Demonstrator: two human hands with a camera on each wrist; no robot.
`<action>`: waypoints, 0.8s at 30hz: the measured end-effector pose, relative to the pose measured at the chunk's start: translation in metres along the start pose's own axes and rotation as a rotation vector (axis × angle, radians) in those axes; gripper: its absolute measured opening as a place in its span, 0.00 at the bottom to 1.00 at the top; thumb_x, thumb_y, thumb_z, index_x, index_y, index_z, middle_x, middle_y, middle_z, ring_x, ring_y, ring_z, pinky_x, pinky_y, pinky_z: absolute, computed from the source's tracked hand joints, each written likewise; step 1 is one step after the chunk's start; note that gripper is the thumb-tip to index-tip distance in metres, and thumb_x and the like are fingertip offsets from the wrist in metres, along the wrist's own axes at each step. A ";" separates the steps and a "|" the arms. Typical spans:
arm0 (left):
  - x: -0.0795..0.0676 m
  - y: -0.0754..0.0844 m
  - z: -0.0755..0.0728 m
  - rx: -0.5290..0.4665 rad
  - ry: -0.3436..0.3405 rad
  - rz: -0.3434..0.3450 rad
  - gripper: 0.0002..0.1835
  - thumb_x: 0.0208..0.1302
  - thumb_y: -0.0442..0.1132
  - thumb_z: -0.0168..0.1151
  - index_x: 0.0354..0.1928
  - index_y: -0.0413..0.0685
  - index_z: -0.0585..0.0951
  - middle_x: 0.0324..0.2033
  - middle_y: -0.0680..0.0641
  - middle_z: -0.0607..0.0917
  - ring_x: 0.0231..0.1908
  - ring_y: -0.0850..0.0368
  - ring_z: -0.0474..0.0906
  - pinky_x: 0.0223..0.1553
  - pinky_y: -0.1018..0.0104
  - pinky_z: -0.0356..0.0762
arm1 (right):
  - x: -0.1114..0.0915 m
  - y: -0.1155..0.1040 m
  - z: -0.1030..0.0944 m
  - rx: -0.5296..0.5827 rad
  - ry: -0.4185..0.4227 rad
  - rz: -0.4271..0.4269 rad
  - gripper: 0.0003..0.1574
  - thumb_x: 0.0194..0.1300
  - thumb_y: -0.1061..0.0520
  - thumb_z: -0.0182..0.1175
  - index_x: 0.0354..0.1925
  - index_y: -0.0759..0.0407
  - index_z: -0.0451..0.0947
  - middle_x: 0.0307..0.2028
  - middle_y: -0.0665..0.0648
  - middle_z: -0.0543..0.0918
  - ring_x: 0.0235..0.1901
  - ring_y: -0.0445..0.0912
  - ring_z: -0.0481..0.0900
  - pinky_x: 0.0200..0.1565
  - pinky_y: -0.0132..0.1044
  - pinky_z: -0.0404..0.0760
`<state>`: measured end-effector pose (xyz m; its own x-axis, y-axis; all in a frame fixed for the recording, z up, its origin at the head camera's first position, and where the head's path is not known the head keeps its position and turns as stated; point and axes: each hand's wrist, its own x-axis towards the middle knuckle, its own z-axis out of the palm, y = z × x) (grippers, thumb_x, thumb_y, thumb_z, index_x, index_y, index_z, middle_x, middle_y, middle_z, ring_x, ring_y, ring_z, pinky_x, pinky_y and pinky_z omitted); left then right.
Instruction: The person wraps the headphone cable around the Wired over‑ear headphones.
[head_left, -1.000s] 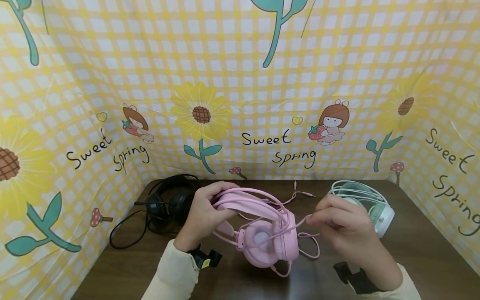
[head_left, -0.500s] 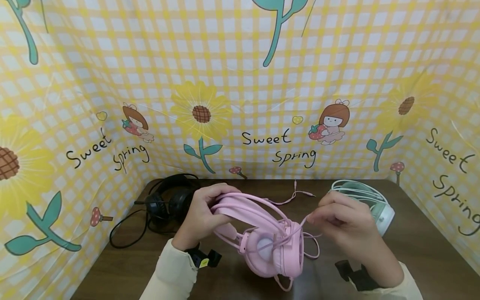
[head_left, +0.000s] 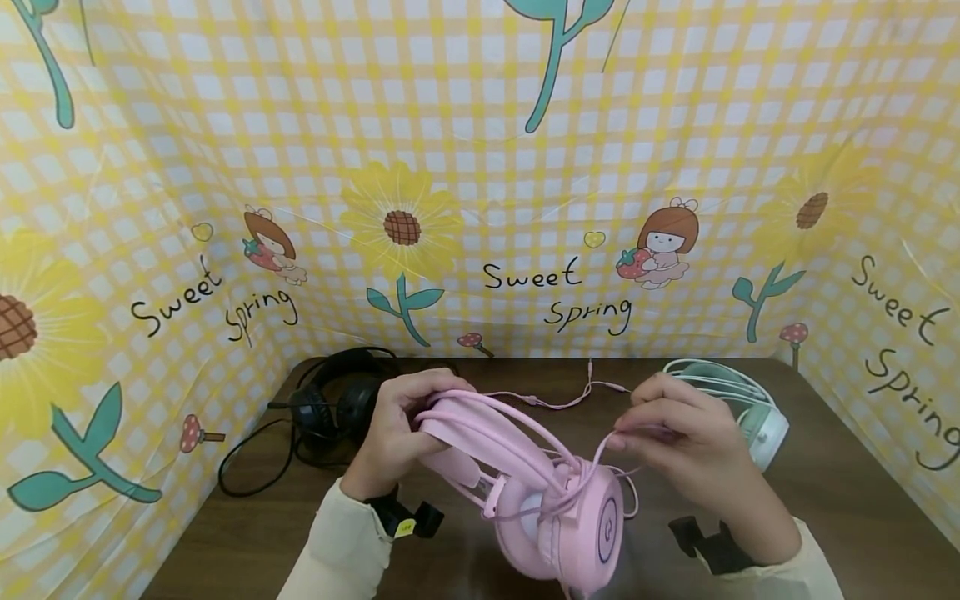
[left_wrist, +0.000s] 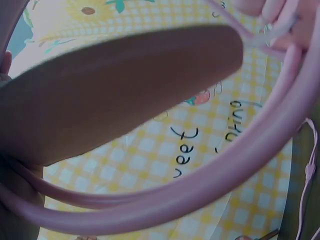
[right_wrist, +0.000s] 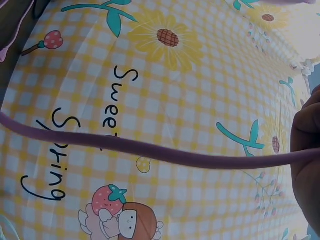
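Observation:
A pair of pink headphones is held up above the table in the head view, its ear cups hanging toward the front. My left hand grips the headband at its upper left, fingers over the top and thumb beneath. In the left wrist view the padded strap and the curved frame tubes fill much of the picture. Between thumb and fingertips, my right hand pinches the pink cable. Loops of that cable wrap the headband end just above the right ear cup.
Black headphones with a trailing cord lie at the table's back left. White and green headphones sit behind my right hand. A split pink plug lead lies on the brown table. Patterned cloth surrounds the table's back and sides.
The pink headphones have tilted and turned, with the ear cups lower and further right, so the outer face of one now shows. My right hand keeps its pinch on the cable, nearly in place.

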<state>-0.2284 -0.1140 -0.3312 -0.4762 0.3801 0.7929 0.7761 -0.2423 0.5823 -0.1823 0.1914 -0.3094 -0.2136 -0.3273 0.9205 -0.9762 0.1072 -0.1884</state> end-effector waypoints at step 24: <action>-0.001 -0.008 0.012 -0.156 0.117 -0.048 0.20 0.48 0.29 0.54 0.46 0.33 0.81 0.39 0.38 0.83 0.36 0.54 0.79 0.38 0.65 0.78 | -0.030 0.034 0.020 0.006 -0.183 0.245 0.17 0.62 0.71 0.61 0.45 0.54 0.83 0.36 0.48 0.83 0.33 0.40 0.77 0.36 0.29 0.74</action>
<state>-0.2290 -0.1020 -0.3387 -0.5632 0.2909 0.7734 0.6820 -0.3649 0.6339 -0.2097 0.1859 -0.3504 -0.4449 -0.4559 0.7708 -0.8951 0.1985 -0.3993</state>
